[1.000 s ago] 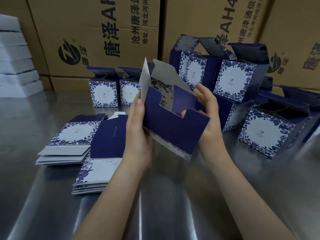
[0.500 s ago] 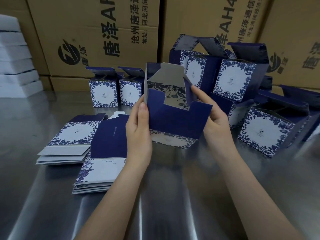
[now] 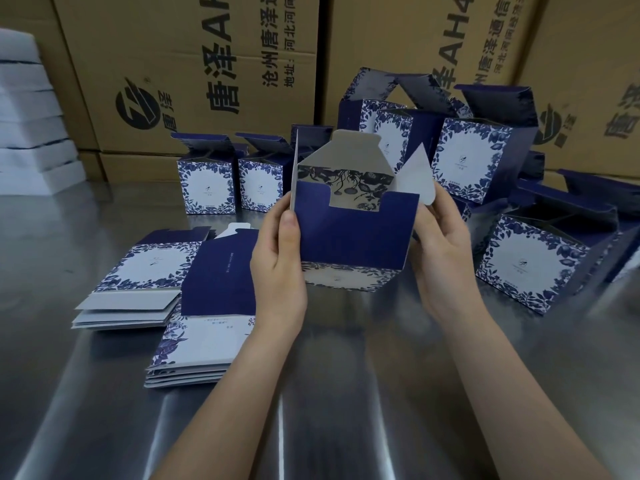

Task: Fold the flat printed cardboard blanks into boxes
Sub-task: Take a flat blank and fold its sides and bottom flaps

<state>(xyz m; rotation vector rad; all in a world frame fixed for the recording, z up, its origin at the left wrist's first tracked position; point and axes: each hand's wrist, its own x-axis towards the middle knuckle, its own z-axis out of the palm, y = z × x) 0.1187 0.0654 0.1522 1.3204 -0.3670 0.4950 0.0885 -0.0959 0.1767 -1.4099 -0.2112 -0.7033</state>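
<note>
I hold a navy cardboard box (image 3: 353, 233) with blue floral print upright above the steel table, squared open, its grey-lined top flaps standing up. My left hand (image 3: 277, 268) grips its left edge, thumb on the front panel. My right hand (image 3: 443, 244) grips the right side, fingers behind a splayed side flap. Two stacks of flat blanks lie to the left: one (image 3: 207, 306) by my left wrist, another (image 3: 138, 282) further left.
Folded boxes stand at the back (image 3: 207, 185) and pile up on the right (image 3: 533, 268). Large brown shipping cartons (image 3: 194, 64) wall the far side. White foam slabs (image 3: 27, 133) are stacked at far left. The steel table (image 3: 346, 393) reflects light in front.
The blank went from a tilted, half-flat shape to an upright squared box. The right side flap has swung outward, and both hands shifted to the box's sides.
</note>
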